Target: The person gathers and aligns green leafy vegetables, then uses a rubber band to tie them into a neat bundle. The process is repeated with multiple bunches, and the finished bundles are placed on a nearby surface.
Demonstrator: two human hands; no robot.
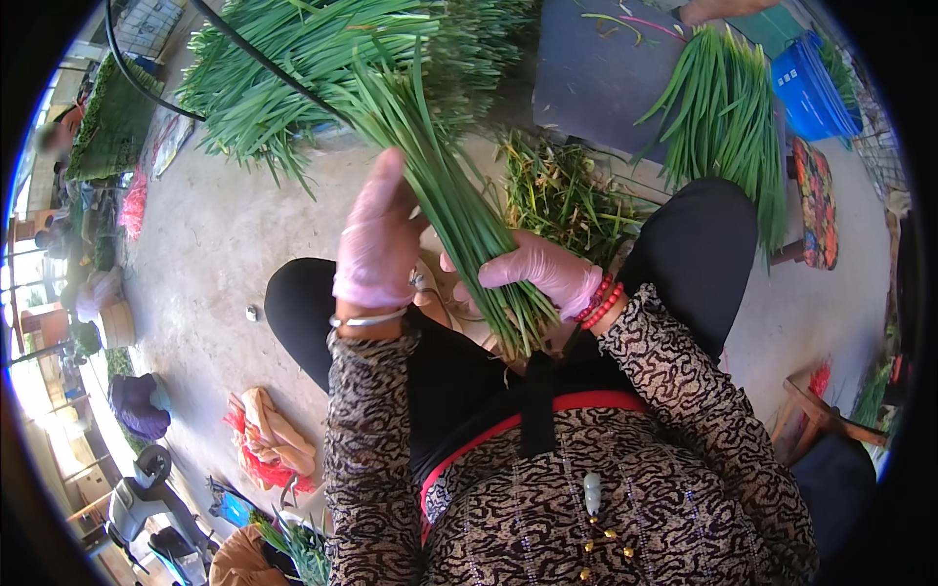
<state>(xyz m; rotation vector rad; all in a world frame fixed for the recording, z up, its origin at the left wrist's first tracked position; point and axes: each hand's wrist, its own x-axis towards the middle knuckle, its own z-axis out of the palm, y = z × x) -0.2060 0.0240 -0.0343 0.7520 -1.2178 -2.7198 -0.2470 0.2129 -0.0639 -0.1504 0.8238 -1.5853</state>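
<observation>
A bunch of garlic chives (469,212) slants across the space above my lap, its pale stem ends towards me. My right hand (542,271), in a thin pink glove, grips it near those ends with the thumb across the top. My left hand (377,234), gloved alike, is along the bunch's left side, thumb pointing away from me. Its fingers are partly hidden, so whether they grip the leaves is unclear. Beyond the bunch lies a large heap of garlic chives (315,80). A pile of trimmed, partly yellowed leaves (564,194) is on the floor past my right hand.
At the far right, more chives (725,110) hang over a dark grey board (601,80), near another person's arm (725,9). Beyond are a blue bin (813,88) and a flower-patterned stool (815,201). A black cable (267,62) crosses the upper left. Cloth and red strands (271,439) lie on the floor.
</observation>
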